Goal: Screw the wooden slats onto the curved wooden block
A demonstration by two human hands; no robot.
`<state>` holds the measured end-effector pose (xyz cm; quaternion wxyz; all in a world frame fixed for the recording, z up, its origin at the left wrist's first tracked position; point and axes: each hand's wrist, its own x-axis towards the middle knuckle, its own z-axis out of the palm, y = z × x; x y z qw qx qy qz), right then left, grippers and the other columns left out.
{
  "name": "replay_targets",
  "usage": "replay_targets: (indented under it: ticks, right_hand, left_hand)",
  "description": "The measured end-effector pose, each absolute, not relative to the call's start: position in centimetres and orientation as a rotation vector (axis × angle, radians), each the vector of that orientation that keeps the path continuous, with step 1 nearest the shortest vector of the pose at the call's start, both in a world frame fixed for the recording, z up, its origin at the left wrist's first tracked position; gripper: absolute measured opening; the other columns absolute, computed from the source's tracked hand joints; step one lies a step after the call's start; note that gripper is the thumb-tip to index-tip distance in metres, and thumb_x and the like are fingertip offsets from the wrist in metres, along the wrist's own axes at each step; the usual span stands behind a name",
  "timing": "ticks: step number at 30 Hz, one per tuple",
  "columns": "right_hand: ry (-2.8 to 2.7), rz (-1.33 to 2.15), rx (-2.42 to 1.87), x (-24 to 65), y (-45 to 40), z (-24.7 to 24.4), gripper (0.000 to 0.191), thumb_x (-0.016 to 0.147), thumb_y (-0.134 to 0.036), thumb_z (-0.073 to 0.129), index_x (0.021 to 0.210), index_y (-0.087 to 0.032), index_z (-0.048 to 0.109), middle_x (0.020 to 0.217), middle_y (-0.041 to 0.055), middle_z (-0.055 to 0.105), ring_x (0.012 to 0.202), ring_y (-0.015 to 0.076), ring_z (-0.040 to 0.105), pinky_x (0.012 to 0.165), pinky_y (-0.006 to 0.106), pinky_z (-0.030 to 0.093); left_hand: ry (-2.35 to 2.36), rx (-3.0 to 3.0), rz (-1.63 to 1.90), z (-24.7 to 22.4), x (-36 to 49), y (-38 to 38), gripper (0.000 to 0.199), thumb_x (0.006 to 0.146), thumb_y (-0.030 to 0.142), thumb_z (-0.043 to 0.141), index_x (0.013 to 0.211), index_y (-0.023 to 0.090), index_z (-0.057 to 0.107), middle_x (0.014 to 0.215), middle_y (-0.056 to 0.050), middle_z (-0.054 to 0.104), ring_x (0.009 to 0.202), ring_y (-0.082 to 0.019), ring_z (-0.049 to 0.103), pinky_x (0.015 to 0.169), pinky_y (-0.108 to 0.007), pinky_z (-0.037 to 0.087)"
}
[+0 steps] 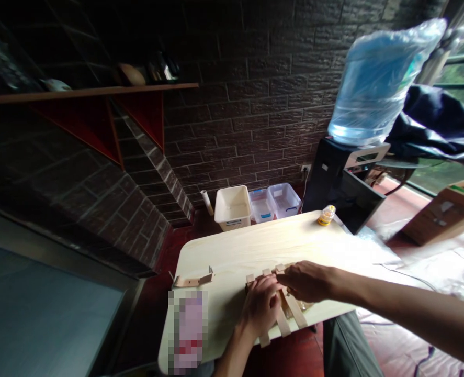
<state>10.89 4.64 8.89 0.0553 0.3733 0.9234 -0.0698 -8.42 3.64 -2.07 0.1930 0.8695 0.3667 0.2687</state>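
Several pale wooden slats (295, 310) lie side by side across a darker crosspiece near the front edge of the table, forming a small slatted piece. My left hand (261, 302) rests over its left part with bent fingers, gripping it against the tabletop. From the right, my right hand (308, 283) reaches in with its fingers closed at the far end of the slats, close to my left fingertips. Whatever it may hold is hidden. Brownish, shiny material shows beneath the slats, too covered to name.
On the pale table (224, 254) are a small wooden piece with upright metal pins (194, 280), a blurred-out pink item (188, 330) and a yellow-and-clear container (326, 215). Plastic bins (233, 207) stand behind it. A water dispenser (326, 173) is at the back right.
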Motion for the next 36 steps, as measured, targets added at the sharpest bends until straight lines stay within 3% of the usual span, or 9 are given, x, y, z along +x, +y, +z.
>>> replay_targets:
  ticks: [4, 10, 17, 21, 28, 33, 36]
  right_hand:
    - [2.754, -0.198, 1.14, 10.6, 5.1, 9.1, 0.021, 0.087, -0.014, 0.05, 0.103, -0.016, 0.064, 0.079, 0.0061, 0.071, 0.062, 0.0177, 0.064, 0.049, 0.026, 0.036]
    - [2.692, -0.176, 1.277, 10.6, 4.9, 9.0, 0.014, 0.085, -0.021, 0.058, 0.093, -0.012, 0.064, 0.077, 0.0096, 0.069, 0.061, 0.0185, 0.064, 0.051, 0.027, 0.036]
    - [2.862, -0.178, 1.224, 11.5, 3.9, 7.9, 0.032, 0.084, -0.018, 0.055, 0.116, -0.014, 0.056, 0.09, 0.0102, 0.069, 0.073, 0.0203, 0.065, 0.056, 0.028, 0.039]
    - [2.954, -0.289, 1.137, 12.2, 4.1, 7.7, 0.032, 0.086, -0.016, 0.05, 0.118, -0.015, 0.053, 0.087, 0.0072, 0.067, 0.07, 0.0174, 0.062, 0.057, 0.028, 0.04]
    - [3.043, -0.198, 1.022, 13.8, 4.6, 5.6, 0.018, 0.088, -0.009, 0.049, 0.1, -0.02, 0.057, 0.084, 0.0014, 0.066, 0.062, 0.0147, 0.059, 0.052, 0.031, 0.034]
    - [3.136, -0.007, 1.026, 14.3, 5.1, 3.5, 0.003, 0.09, -0.021, 0.056, 0.092, -0.021, 0.055, 0.075, -0.0015, 0.065, 0.046, 0.0136, 0.052, 0.043, 0.035, 0.023]
    - [3.148, -0.051, 1.03, 14.1, 5.5, 3.3, 0.006, 0.089, -0.022, 0.058, 0.087, -0.021, 0.052, 0.07, -0.0028, 0.064, 0.042, 0.0128, 0.049, 0.042, 0.035, 0.021]
  left_hand:
    - [1.041, 2.411, 0.753, -2.3, -8.6, 3.8, 0.036, 0.08, 0.002, 0.052, 0.105, 0.025, 0.063, 0.118, -0.005, 0.064, 0.118, -0.022, 0.054, 0.1, -0.043, 0.043]
    - [1.012, 2.45, 0.809, -3.7, -8.9, 3.8, 0.043, 0.08, 0.001, 0.051, 0.115, 0.026, 0.06, 0.127, -0.005, 0.061, 0.124, -0.022, 0.052, 0.103, -0.044, 0.041]
    - [1.013, 2.406, 0.745, -2.6, -8.6, 4.0, 0.036, 0.079, 0.004, 0.051, 0.107, 0.024, 0.063, 0.117, -0.005, 0.065, 0.118, -0.023, 0.055, 0.102, -0.042, 0.041]
    - [1.062, 2.346, 0.688, -1.9, -8.2, 4.2, 0.037, 0.08, 0.003, 0.048, 0.107, 0.024, 0.063, 0.12, -0.005, 0.064, 0.119, -0.022, 0.054, 0.103, -0.041, 0.04]
    - [1.12, 2.32, 0.635, -1.3, -8.2, 4.3, 0.045, 0.081, 0.005, 0.048, 0.116, 0.03, 0.06, 0.129, -0.002, 0.061, 0.122, -0.02, 0.054, 0.104, -0.038, 0.043]
    - [1.16, 2.364, 0.696, -1.4, -8.2, 4.8, 0.048, 0.083, 0.007, 0.049, 0.122, 0.034, 0.058, 0.128, -0.001, 0.062, 0.119, -0.019, 0.057, 0.104, -0.037, 0.045]
    - [1.191, 2.358, 0.695, -2.0, -8.1, 4.9, 0.046, 0.085, 0.009, 0.049, 0.122, 0.035, 0.057, 0.129, 0.001, 0.062, 0.12, -0.018, 0.056, 0.106, -0.036, 0.044]
